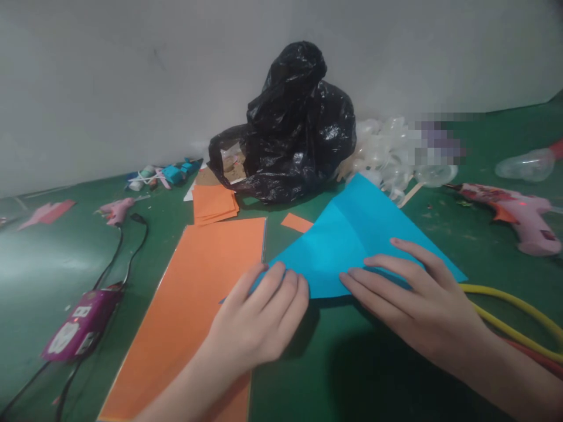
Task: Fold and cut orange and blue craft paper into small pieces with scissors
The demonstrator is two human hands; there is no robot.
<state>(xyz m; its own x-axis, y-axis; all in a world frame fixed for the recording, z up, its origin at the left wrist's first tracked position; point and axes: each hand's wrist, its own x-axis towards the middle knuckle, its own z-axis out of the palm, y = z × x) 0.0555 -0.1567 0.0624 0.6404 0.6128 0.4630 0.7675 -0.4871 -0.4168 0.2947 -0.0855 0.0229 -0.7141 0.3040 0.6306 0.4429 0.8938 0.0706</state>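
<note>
A bright blue sheet of paper [334, 234], roughly triangular with a faint crease, lies on the green table, its left tip over a long orange sheet [211, 275]. My left hand [264, 313] has its fingers curled over the near left edge of the blue paper; the fingertips are partly hidden. My right hand [413, 293] rests on the paper's near right part with its fingers spread and stretched out. Just beyond the blue paper, a small orange strip [297, 223] shows on the table.
Behind stand a black plastic bag [299, 129], stacked orange squares [213, 204] and clear plastic pieces [387, 149]. Pink glue guns lie right [514, 211] and left [116, 210]. A purple power strip [83, 322] is at left, a yellow cable [519, 299] at right.
</note>
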